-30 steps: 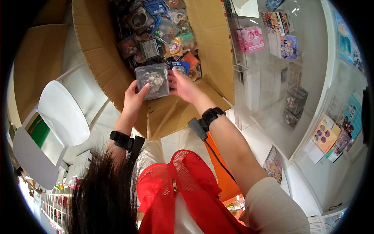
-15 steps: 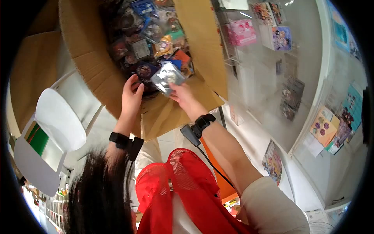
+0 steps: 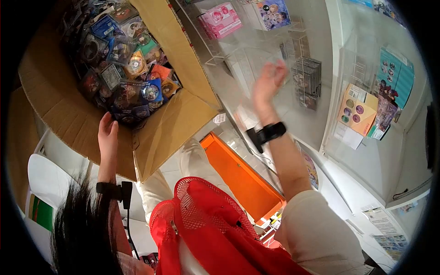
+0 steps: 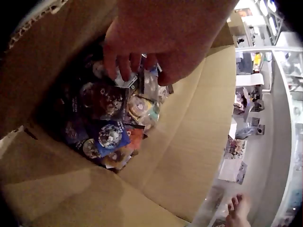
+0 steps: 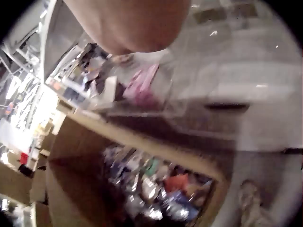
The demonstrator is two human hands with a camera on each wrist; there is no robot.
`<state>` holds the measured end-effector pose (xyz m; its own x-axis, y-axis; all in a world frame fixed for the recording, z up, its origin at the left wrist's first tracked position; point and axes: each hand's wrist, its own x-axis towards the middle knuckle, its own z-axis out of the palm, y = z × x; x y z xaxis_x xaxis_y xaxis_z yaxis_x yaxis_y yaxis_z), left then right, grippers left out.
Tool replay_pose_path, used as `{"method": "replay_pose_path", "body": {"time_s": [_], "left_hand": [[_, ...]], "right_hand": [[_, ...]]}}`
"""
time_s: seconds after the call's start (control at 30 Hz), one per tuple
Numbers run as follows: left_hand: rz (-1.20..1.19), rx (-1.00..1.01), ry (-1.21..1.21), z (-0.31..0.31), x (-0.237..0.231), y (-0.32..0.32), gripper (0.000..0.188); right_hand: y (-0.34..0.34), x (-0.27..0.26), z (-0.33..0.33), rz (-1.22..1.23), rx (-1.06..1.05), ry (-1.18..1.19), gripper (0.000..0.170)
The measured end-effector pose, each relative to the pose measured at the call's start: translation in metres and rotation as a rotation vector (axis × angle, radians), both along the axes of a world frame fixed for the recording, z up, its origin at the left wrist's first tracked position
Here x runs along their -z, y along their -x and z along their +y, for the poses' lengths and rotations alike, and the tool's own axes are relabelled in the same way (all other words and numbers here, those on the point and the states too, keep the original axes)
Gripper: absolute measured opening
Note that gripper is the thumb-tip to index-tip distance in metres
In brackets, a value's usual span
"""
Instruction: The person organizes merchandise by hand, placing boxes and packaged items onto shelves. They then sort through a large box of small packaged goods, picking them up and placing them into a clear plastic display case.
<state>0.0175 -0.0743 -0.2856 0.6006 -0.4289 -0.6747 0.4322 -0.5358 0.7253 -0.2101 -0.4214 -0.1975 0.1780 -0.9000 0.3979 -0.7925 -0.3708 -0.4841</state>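
My left hand [image 3: 108,137] hangs over the near side of the cardboard box [image 3: 169,133], fingers loosely bent. In the left wrist view, nothing shows in the fingers of the left hand [image 4: 147,47], above a heap of packaged badges [image 4: 111,135]. A blue packet with a round picture [image 3: 151,93] lies at the heap's near end. Out to the right, my blurred right hand [image 3: 269,87] is raised before the clear shelving, close to a row of dark packets [image 3: 307,82]. Its fingers curve loosely, with no packet visible in them.
A pink box [image 3: 222,20] and a purple picture box [image 3: 272,13] stand on the clear shelves beyond the right hand. Farther right are an orange card [image 3: 357,110] and a teal pack [image 3: 396,75]. An orange panel [image 3: 243,176] stands below, and a white chair [image 3: 50,178] at left.
The clear square case left my left hand. My right hand held a silvery packet over the box, then swung right to the shelves, where no packet shows in it. The view turned right.
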Motion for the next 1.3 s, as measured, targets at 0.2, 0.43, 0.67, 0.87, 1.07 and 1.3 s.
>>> {"method": "replay_pose_path", "body": {"time_s": [0.2,0.43,0.67,0.87,1.07,1.3], "left_hand": [[-0.023,0.068,0.004,-0.002,0.009,-0.005,0.04],[0.037,0.122,-0.005,-0.009,0.005,-0.002,0.039],[0.067,0.116,0.001,-0.003,0.01,-0.001,0.039],[0.105,0.109,-0.027,-0.002,0.004,-0.004,0.039],[0.08,0.124,-0.001,0.002,0.007,-0.007,0.039],[0.091,0.112,-0.006,0.009,0.011,-0.009,0.039]], "right_hand": [[0.105,-0.021,-0.129,0.328,0.695,0.214,0.074],[0.074,-0.058,-0.138,0.491,1.029,-0.337,0.087],[0.073,-0.049,-0.156,0.653,1.035,-0.25,0.084],[0.059,-0.051,-0.155,0.534,1.029,-0.202,0.084],[0.039,-0.055,-0.158,0.45,1.062,-0.255,0.082],[0.047,-0.048,-0.162,0.165,1.042,-0.219,0.075]]}}
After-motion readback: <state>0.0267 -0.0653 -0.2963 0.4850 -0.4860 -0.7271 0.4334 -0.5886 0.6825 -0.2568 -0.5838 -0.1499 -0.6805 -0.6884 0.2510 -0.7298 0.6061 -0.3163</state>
